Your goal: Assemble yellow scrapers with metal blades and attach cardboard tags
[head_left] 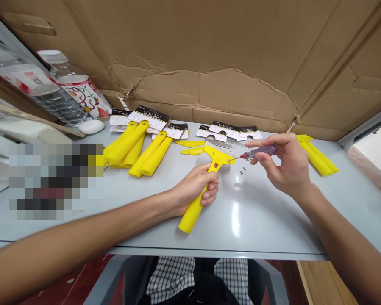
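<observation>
My left hand (199, 188) is wrapped round the handle of a yellow scraper (193, 214), whose wide T-shaped head points away from me. Between the fingers of my right hand (288, 167) is a screwdriver (262, 151) with a purplish clear handle. Its tip meets a screw (229, 160) at the right end of the scraper's head. Several loose screws (243, 170) lie on the table just right of the head. Beyond it are two thin yellow pieces (192, 151) and white-and-black cards (230, 130) with clear blades near them.
Several yellow scrapers with cards (136, 146) lie at the back left, and more yellow handles (320, 157) at the right. Bottles (82, 91) and a white oval object (91, 126) stand left. Cardboard (209, 51) walls the back of the grey table (273, 224). A patch at left is pixelated.
</observation>
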